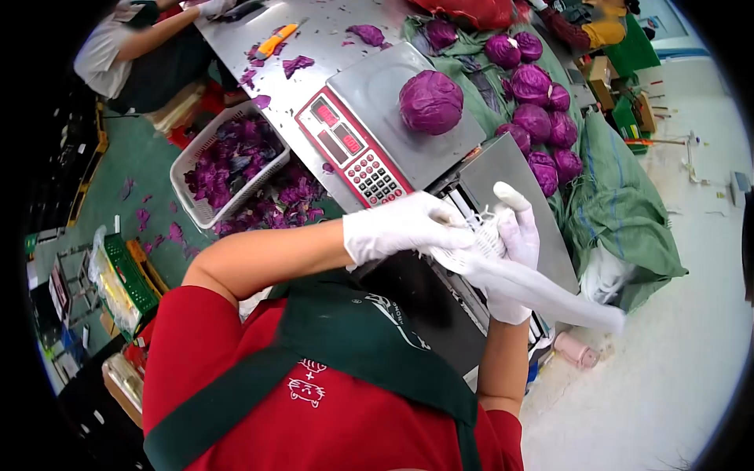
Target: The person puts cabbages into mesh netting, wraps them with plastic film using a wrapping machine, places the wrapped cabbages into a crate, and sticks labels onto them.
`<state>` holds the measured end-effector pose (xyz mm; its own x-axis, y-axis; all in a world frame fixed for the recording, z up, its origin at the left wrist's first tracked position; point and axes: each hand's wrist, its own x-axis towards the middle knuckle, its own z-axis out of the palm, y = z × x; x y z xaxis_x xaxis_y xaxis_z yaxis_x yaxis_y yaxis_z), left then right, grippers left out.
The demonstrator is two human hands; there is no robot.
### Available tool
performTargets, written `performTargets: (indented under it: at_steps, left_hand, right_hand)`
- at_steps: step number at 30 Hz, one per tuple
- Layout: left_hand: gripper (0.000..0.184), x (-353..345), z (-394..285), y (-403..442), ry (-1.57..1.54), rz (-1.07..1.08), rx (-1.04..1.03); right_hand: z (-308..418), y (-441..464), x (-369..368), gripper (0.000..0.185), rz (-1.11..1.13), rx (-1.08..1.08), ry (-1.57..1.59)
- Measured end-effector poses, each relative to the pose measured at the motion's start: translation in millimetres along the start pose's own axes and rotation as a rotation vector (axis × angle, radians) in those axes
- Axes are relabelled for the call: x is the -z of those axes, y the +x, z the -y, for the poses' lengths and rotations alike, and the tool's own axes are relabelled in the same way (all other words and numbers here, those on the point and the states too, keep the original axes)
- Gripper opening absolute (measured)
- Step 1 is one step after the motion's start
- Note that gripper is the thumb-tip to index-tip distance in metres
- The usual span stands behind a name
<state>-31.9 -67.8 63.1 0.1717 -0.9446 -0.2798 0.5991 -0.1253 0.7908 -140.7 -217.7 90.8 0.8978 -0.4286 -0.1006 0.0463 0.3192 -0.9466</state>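
Note:
White mesh netting point(542, 292) is gathered between my two gloved hands, and a long end of it trails to the lower right. My left hand point(408, 228) pinches the bunched edge with its fingertips. Against the netting, my right hand point(514, 243) holds the other side, fingers partly stretched upward; some of its grip is hidden by the mesh. Just beyond my hands, a purple cabbage point(431, 103) sits on the metal pan of a red-framed digital scale point(355, 147), whose display is lit.
Several purple cabbages point(532, 123) lie on green sacking at the right. A white basket point(228, 169) of purple leaves stands left of the table, with leaves scattered on the floor. An orange-handled knife point(276, 41) lies on the metal table point(314, 23). Another person point(149, 59) works at upper left.

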Motion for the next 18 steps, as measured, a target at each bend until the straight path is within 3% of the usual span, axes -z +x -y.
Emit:
performTargets:
  at_steps: [2, 4, 6, 7, 8, 10, 12, 13, 14, 15, 16, 18]
  left_hand:
    - [0.017, 26.7, -3.9, 0.5, 0.159, 0.001, -0.090]
    - [0.017, 44.9, -5.1, 0.7, -0.085, 0.013, -0.100]
    - [0.018, 61.2, -15.4, 5.7, -0.264, -0.181, -0.179]
    - [0.017, 76.4, -14.5, 7.7, -0.265, -0.128, -0.132]
    - [0.018, 90.6, -13.4, 7.8, -0.262, -0.068, -0.090]
    - [0.026, 96.6, -4.1, 4.7, -0.221, 0.115, 0.160]
    - [0.032, 104.4, -2.4, 12.3, 0.001, -0.054, 0.201]
    - [0.036, 112.3, -10.2, 16.6, 0.150, -0.123, 0.289]
    - [0.036, 124.6, -12.4, 32.5, 0.223, -0.344, 0.105]
    - [0.038, 132.0, -33.8, 41.0, 0.048, -0.431, 0.003]
    - [0.036, 153.5, -41.8, 52.2, 0.207, -0.624, -0.194]
    - [0.032, 202.1, -55.4, 80.7, 0.378, -0.873, -0.270]
  right_hand:
    - [0.4, 15.7, -13.1, 0.041, -0.064, -0.096, -0.046]
    - [-4.6, 29.7, -17.6, 0.039, 0.006, -0.137, -0.042]
    - [-4.9, 42.7, -29.7, 0.038, 0.137, -0.332, -0.379]
    - [-3.3, 52.2, -28.0, 0.034, 0.256, -0.346, -0.655]
    - [-22.6, 64.0, -0.7, 0.030, 0.306, -0.222, -0.753]
    - [-4.0, 88.7, -8.2, 0.028, 0.072, -0.313, -1.023]
    - [-11.3, 115.8, 2.4, 0.026, -0.115, -0.032, -0.861]
    - [-12.9, 130.7, 2.5, 0.023, -0.138, 0.127, -0.985]
    - [-14.6, 148.0, 3.2, 0.022, -0.162, 0.288, -1.108]
    - [-21.8, 169.7, 9.6, 0.025, -0.150, 0.307, -1.186]
    - [-30.4, 191.5, 17.7, 0.029, -0.138, 0.327, -1.264]
    - [-40.4, 226.0, 19.2, 0.032, -0.203, 0.093, -1.496]
